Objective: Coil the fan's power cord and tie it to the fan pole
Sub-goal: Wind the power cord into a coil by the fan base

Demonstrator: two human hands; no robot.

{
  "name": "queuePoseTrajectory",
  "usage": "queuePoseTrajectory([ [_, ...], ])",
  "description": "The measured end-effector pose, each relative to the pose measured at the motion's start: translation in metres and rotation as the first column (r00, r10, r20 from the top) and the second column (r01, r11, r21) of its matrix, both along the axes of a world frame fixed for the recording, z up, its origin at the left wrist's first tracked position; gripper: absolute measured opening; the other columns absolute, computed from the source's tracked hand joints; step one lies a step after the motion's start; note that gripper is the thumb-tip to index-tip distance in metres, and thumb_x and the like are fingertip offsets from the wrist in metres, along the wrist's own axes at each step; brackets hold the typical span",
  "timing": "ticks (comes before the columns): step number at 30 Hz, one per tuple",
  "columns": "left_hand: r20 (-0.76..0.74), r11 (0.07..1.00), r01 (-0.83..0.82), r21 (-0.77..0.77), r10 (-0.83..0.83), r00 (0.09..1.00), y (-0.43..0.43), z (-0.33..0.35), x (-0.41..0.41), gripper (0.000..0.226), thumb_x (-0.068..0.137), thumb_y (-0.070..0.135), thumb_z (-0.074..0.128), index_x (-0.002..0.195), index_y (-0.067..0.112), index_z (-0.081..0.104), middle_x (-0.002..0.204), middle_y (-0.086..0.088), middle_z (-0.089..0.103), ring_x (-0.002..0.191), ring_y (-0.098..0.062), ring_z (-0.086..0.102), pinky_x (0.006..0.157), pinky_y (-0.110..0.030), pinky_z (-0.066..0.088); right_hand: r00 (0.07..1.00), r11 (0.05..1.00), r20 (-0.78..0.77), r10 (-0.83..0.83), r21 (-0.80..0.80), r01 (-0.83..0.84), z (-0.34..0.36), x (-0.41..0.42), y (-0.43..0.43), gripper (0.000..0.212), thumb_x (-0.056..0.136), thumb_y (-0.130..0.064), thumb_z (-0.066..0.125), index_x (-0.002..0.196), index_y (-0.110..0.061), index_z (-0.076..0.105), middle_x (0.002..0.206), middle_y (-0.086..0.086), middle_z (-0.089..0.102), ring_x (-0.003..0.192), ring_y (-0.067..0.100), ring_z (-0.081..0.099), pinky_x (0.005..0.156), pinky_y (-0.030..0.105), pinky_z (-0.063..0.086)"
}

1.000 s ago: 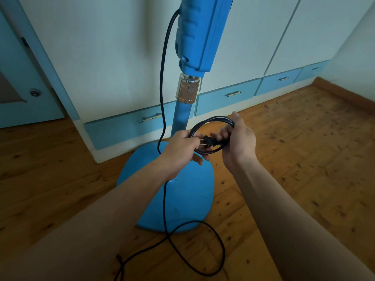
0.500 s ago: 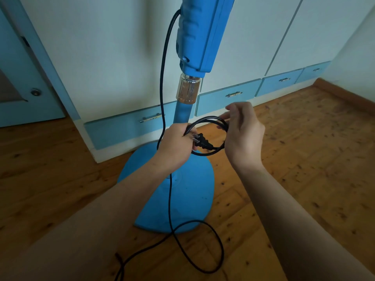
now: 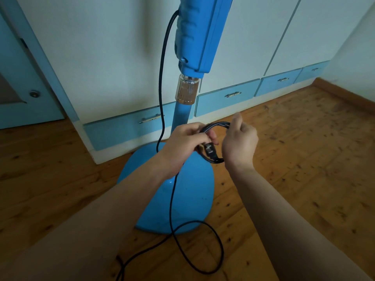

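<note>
— Down by your feet, slack cord (image 3: 222,252) lies in one wide loop on the floor (image 3: 304,199), its far side lapping the front edge of the base (image 3: 194,199). From there a strand climbs over the base to your left hand (image 3: 182,142).

— That hand has your coil (image 3: 218,125). Its fingers are curled round the ring's left side, and the plug (image 3: 210,152) sits just under them, inside the ring.

— Your right hand (image 3: 240,145) is at the coil's right side, fingers curled, its back turned to the camera. The top strands run in at the fingers and the bottom strand passes behind the wrist. Whether you pinch them I cannot tell.

— You hold the coil above the base, just in front of the pole (image 3: 181,116) and a little to its right.

— For room, you have bare floor on both sides of the base, widest to your right.

— Behind the pole the drawers (image 3: 227,97) stand near. Another run of cord drops along the pole's left side to the back of the base.

— Far left, past the cabinet's corner, is a door (image 3: 20,78).
</note>
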State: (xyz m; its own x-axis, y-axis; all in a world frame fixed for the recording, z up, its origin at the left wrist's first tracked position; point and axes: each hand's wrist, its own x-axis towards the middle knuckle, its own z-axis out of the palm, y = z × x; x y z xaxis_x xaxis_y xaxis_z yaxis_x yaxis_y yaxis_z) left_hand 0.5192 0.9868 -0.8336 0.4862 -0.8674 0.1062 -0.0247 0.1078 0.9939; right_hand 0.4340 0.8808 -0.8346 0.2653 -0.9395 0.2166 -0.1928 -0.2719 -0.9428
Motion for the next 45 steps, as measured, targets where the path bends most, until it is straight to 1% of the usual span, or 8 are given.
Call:
queuePoseTrajectory([
  [4, -0.264, 0.970, 0.240, -0.044, -0.243, 0.933, 0.008, -0.010, 0.011, 0.035, 0.082, 0.012, 0.050, 0.111, 0.015, 0.070, 0.119, -0.011, 0.069, 0.116, -0.027, 0.062, 0.101, -0.042, 0.049, 0.989, 0.972, 0.106, -0.103, 0.223, 0.078, 0.000, -0.005, -0.015, 0.055, 0.105, -0.034, 0.036, 0.053, -0.018, 0.031, 0.046, -0.002, 0.028, 0.047, 0.018, 0.021, 0.050, 0.036, 0.021],
  [8, 0.023, 0.982, 0.176, 0.071, -0.178, 0.984, -0.001, -0.013, -0.009, 0.012, 0.086, 0.020, 0.070, 0.098, 0.022, 0.073, 0.096, 0.010, 0.074, 0.101, -0.008, 0.068, 0.094, -0.030, 0.047, 0.983, 0.935, 0.133, -0.129, 0.345, 0.076, -0.007, 0.000, -0.012, 0.056, 0.106, -0.034, 0.039, 0.054, -0.014, 0.041, 0.045, 0.000, 0.036, 0.048, 0.021, 0.031, 0.052, 0.037, 0.030],
  [12, -0.048, 0.998, -0.057, -0.009, 0.057, 0.997, -0.009, -0.006, -0.017, 0.021, 0.087, 0.025, 0.062, 0.068, 0.017, 0.056, 0.067, 0.001, 0.054, 0.073, -0.015, 0.054, 0.079, -0.032, 0.042, 0.975, 0.899, 0.214, -0.065, 0.437, -0.036, -0.010, 0.006, -0.005, 0.059, 0.105, -0.041, 0.040, 0.053, -0.015, 0.047, 0.035, -0.005, 0.047, 0.036, 0.017, 0.048, 0.050, 0.032, 0.042],
  [19, 0.125, 0.986, -0.132, 0.099, 0.120, 0.985, -0.003, -0.008, -0.007, 0.038, 0.078, 0.014, 0.060, 0.050, 0.028, 0.039, 0.050, 0.009, 0.033, 0.050, -0.010, 0.031, 0.056, -0.029, 0.028, 0.956, 0.941, 0.086, 0.279, 0.173, -0.290, -0.004, -0.004, -0.005, 0.063, 0.107, -0.052, 0.031, 0.085, -0.008, 0.070, 0.069, 0.004, 0.076, 0.061, 0.012, 0.071, 0.062, 0.025, 0.059],
  [25, 0.095, 0.987, 0.062, 0.150, -0.077, 0.992, -0.001, -0.006, -0.002, 0.025, 0.080, 0.007, 0.058, 0.065, 0.023, 0.045, 0.053, 0.009, 0.033, 0.049, -0.009, 0.030, 0.051, -0.027, 0.027, 0.855, 0.848, -0.154, 0.494, -0.129, -0.514, 0.008, -0.009, 0.000, 0.051, 0.106, -0.039, 0.045, 0.076, 0.003, 0.048, 0.061, 0.003, 0.044, 0.055, 0.011, 0.038, 0.053, 0.027, 0.034],
  [32, 0.118, 0.993, -0.053, 0.109, 0.040, 0.992, -0.002, -0.005, 0.005, 0.044, 0.075, 0.007, 0.074, 0.113, 0.019, 0.058, 0.057, 0.012, 0.057, 0.050, -0.004, 0.051, 0.053, -0.016, 0.043, 0.896, 0.900, 0.136, 0.422, 0.055, -0.432, 0.008, -0.004, 0.000, 0.054, 0.104, -0.033, 0.054, 0.071, 0.009, 0.046, 0.053, 0.010, 0.035, 0.044, 0.017, 0.031, 0.043, 0.026, 0.030],
  [38, -0.178, 0.993, -0.109, 0.035, 0.113, 0.977, -0.004, -0.011, -0.003, 0.010, 0.088, 0.013, 0.069, 0.092, 0.007, 0.061, 0.052, 0.004, 0.047, 0.055, -0.018, 0.055, 0.069, -0.032, 0.048, 0.925, 0.932, 0.236, 0.296, 0.141, -0.335, 0.005, -0.002, 0.003, 0.052, 0.106, -0.041, 0.047, 0.068, -0.006, 0.043, 0.057, 0.014, 0.031, 0.047, 0.023, 0.024, 0.046, 0.036, 0.025],
  [45, -0.262, 0.981, -0.172, 0.087, 0.189, 0.946, -0.004, -0.003, 0.009, 0.022, 0.093, 0.000, 0.053, 0.079, 0.015, 0.046, 0.044, 0.010, 0.027, 0.035, -0.009, 0.024, 0.039, -0.022, 0.027, 0.870, 0.857, 0.121, 0.477, 0.156, -0.492, 0.004, -0.008, 0.002, 0.055, 0.108, -0.047, 0.038, 0.072, -0.009, 0.054, 0.054, 0.005, 0.051, 0.046, 0.022, 0.054, 0.061, 0.046, 0.054],
])
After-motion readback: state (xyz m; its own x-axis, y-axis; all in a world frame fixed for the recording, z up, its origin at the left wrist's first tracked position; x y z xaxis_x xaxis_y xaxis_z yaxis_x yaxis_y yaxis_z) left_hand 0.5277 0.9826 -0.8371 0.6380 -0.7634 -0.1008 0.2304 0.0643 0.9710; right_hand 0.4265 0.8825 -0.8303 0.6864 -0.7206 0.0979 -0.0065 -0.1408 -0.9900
